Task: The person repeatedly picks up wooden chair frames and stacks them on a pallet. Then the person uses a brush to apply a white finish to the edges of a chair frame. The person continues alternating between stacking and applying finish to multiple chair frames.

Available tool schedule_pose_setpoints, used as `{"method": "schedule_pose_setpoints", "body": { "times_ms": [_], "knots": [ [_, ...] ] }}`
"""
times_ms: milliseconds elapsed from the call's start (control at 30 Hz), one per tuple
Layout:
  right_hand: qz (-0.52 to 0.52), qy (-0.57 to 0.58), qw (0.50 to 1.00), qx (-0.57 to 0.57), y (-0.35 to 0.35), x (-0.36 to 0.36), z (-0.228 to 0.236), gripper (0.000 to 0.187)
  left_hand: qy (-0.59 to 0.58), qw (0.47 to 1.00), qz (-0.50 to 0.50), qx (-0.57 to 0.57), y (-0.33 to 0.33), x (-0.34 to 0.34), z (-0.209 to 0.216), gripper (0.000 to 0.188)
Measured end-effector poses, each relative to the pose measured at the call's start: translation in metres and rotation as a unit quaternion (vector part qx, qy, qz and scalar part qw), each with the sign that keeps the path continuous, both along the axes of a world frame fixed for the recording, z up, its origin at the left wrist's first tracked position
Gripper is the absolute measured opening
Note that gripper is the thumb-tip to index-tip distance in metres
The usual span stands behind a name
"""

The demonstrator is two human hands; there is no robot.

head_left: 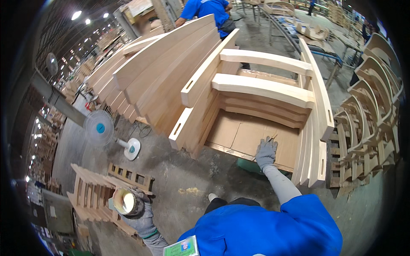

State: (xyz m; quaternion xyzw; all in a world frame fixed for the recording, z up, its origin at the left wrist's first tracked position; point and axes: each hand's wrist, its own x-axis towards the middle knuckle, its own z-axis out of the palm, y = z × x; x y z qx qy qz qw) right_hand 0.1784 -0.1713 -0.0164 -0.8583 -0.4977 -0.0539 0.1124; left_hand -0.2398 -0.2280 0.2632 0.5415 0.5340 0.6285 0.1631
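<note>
In my gloved left hand (144, 219), at the lower left, is a small round can (138, 202) with pale cream liquid inside. My right hand (267, 152), in a grey glove, reaches over the cardboard sheet (245, 135) between stacked wooden frames. A thin tan stick (273, 137) shows at its fingertips; its other end is hidden. Ahead, the top wooden frame (265, 87) has curved crosspieces and slotted side rails. More frames lie beneath it.
Wide wooden panels (171, 64) lean beside the frames. A white fan (99, 128) and small slatted wooden pieces (92, 192) stand left. Curved plywood parts (367, 102) are stacked at right. Behind the panels, a person in a blue shirt (209, 10) stands near.
</note>
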Motion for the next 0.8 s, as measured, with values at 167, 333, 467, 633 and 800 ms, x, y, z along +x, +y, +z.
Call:
{"method": "schedule_pose_setpoints", "body": {
  "times_ms": [167,333,467,633,800],
  "knots": [
    [0.009,-0.008,1.0,0.003,0.0,-0.004,0.01,0.04,-0.37,0.921,-0.115,0.025,-0.013,-0.023,-0.002,0.045],
    [0.007,-0.035,0.999,0.017,0.001,0.001,-0.002,0.041,-0.514,0.839,-0.175,0.018,-0.017,-0.019,-0.011,0.049],
    [0.009,-0.011,1.0,-0.003,0.002,-0.002,0.007,0.041,-0.619,0.762,-0.185,0.029,-0.026,-0.007,0.001,0.049],
    [0.012,0.012,1.0,-0.015,0.0,-0.003,0.014,0.042,-0.432,0.885,-0.168,0.037,-0.033,-0.019,-0.009,0.042],
    [0.01,-0.054,0.998,-0.002,-0.002,0.003,-0.002,0.042,-0.182,0.979,-0.088,0.013,-0.035,-0.006,-0.009,0.051]
  ]
}}
